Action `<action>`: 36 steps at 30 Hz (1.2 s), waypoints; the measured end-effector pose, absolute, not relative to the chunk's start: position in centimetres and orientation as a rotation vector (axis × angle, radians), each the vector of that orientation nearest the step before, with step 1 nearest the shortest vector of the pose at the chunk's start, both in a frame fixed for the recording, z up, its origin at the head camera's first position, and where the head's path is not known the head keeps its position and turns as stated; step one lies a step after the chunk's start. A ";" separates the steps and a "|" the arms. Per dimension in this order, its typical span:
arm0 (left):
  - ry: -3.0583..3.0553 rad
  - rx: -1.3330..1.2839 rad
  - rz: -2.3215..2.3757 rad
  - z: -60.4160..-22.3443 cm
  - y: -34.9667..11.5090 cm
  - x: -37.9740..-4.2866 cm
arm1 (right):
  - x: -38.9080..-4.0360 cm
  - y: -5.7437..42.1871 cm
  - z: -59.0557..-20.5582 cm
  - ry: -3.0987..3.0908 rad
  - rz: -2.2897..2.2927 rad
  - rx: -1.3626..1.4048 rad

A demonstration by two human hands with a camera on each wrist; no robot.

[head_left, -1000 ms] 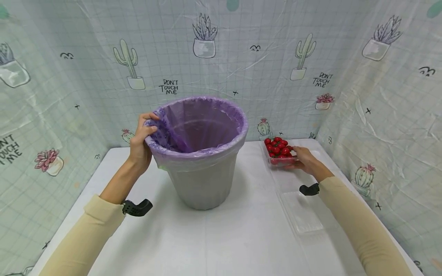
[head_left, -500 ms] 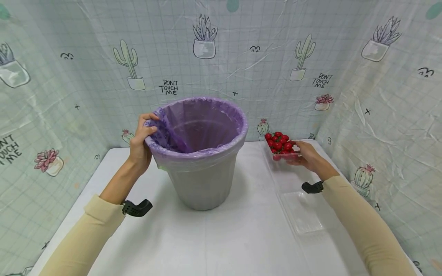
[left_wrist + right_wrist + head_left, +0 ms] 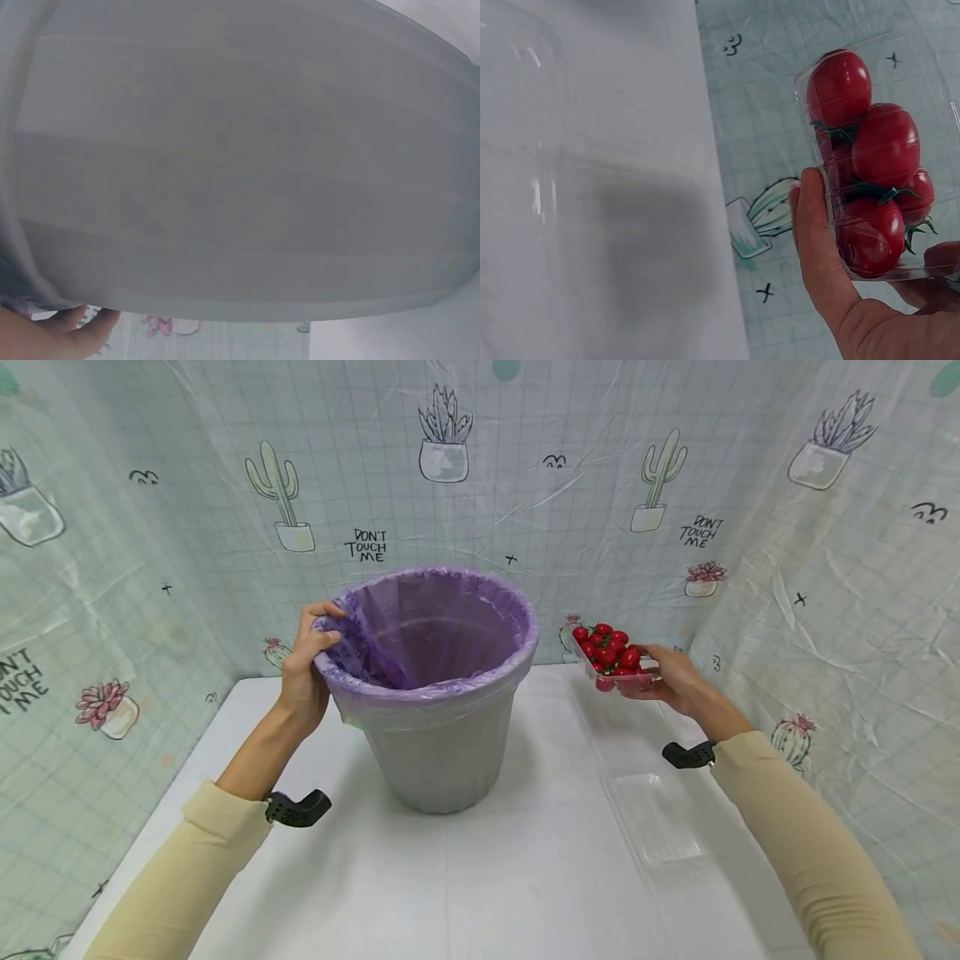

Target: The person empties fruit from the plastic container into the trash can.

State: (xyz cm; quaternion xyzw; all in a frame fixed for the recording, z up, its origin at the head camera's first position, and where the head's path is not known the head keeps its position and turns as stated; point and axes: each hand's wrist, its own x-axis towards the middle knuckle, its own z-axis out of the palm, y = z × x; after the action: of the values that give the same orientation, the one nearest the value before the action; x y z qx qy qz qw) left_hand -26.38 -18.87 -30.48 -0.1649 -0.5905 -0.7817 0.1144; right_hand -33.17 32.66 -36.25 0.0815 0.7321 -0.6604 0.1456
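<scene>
A grey trash can [image 3: 442,760] lined with a purple plastic bag [image 3: 450,689] stands upright on the white table. My left hand [image 3: 306,664] grips its rim on the left side, fingers over the bag's edge; in the left wrist view the can's wall fills most of the picture, with part of the hand [image 3: 75,337] at the lower left. At the right, my right hand [image 3: 671,681] holds a clear plastic box [image 3: 633,681] of red cherry tomatoes [image 3: 606,652], raised above the table. The right wrist view shows the thumb along the box's side and tomatoes [image 3: 885,146] with green stems inside.
A clear plastic lid [image 3: 656,818] lies flat on the table [image 3: 517,868] at the right, below the raised box. A cactus-print curtain [image 3: 480,510] hangs around the table's back and sides.
My right hand has lifted the box of tomatoes off the table, and a shadow now shows beneath it. My left hand and the trash can have stayed in place.
</scene>
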 end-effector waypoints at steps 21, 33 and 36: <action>-1.738 -0.480 -2.288 -30.4 -18.8 -26.3 | -32.7 31.5 -31.0 2.195 -1.860 0.109; -1.732 -0.486 -2.290 -30.5 -18.9 -26.4 | -32.3 30.4 -27.4 2.318 -1.789 -0.009; -1.732 -0.483 -2.289 -30.5 -18.8 -26.4 | -32.1 30.1 -26.5 2.329 -1.785 -0.021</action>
State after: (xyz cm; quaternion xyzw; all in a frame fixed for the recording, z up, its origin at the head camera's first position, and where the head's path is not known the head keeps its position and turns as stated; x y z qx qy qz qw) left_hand -26.38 -18.83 -30.51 -0.1648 -0.5911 -0.7811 0.1153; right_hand -32.08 30.11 -26.45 -0.0070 0.7895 -0.6050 0.1033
